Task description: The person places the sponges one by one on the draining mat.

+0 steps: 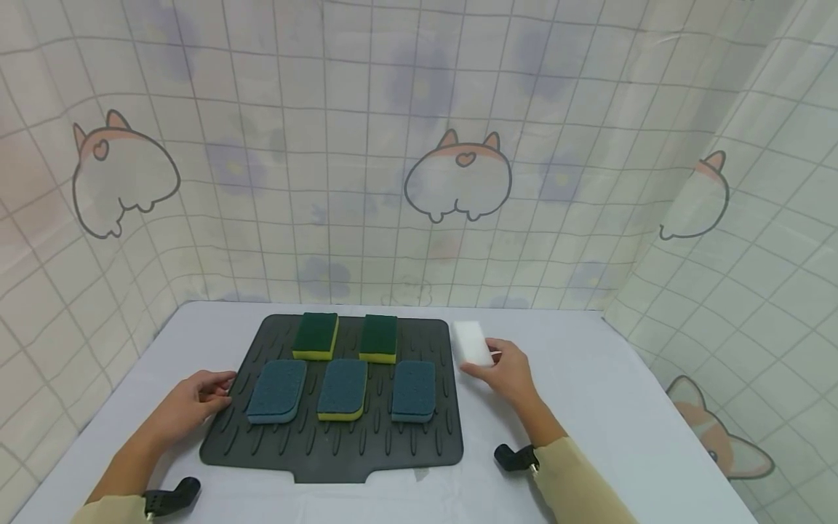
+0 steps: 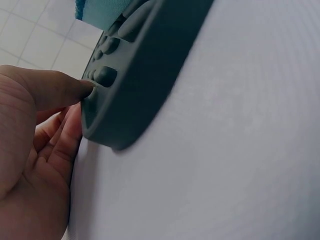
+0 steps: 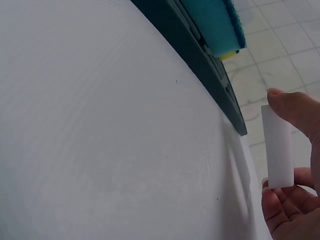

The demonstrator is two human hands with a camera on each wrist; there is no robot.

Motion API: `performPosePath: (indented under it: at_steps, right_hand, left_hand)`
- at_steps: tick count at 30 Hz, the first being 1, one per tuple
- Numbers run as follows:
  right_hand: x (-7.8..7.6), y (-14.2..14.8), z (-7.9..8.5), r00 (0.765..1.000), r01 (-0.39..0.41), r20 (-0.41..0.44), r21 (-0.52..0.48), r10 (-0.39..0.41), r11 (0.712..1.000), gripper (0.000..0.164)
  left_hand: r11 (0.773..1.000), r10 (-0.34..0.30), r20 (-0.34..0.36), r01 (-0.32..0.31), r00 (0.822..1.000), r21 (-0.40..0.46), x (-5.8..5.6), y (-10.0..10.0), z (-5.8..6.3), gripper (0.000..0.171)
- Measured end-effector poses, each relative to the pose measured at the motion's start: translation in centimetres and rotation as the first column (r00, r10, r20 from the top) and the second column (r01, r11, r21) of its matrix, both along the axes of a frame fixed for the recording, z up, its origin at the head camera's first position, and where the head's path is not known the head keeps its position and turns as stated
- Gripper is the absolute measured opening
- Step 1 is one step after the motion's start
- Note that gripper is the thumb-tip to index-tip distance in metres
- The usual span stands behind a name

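Observation:
A dark grey ridged drying mat (image 1: pixel 308 450) lies on the white table. My left hand (image 1: pixel 193 404) is at its left edge; in the left wrist view the thumb (image 2: pixel 65 90) presses on the mat's top while the other fingers lie against its side. Just past the mat's right edge, my right hand (image 1: pixel 507 371) pinches a white sponge block (image 1: pixel 471 342) between thumb and fingers. The right wrist view shows this white block (image 3: pixel 278 147) end-on. Two green-and-yellow scouring sponges (image 1: pixel 317 335) (image 1: pixel 378 337) lie at the back of the mat.
Three blue-topped sponges (image 1: pixel 278 389) (image 1: pixel 343 389) (image 1: pixel 414 389) form the mat's front row. White table surface (image 1: pixel 589 407) extends to the right. A grid-patterned curtain (image 1: pixel 366 240) with cartoon animals stands behind and at both sides.

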State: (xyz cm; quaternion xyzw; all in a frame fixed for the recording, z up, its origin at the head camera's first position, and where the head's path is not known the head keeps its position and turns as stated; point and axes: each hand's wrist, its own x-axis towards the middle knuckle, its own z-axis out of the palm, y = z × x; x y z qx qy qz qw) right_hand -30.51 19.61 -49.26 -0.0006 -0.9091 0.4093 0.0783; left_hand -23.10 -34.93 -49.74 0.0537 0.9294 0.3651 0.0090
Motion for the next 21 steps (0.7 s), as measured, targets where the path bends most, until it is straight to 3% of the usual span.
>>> performPosePath:
  at_steps: [13,21]
  right_hand:
    - [-1.1,-1.7,0.1,0.999,-0.051,0.004,0.021,0.051,0.998,0.078]
    - [-1.7,-2.6,0.4,0.998,-0.055,0.047,0.042,0.053,0.998,0.085]
  left_hand:
    - [1.000,0.011,0.015,-0.011,1.000,-0.007,-0.1,-0.2,-0.5,0.052]
    - [1.000,0.009,0.006,-0.009,1.000,0.000,-0.4,-0.3,-0.7,0.052]
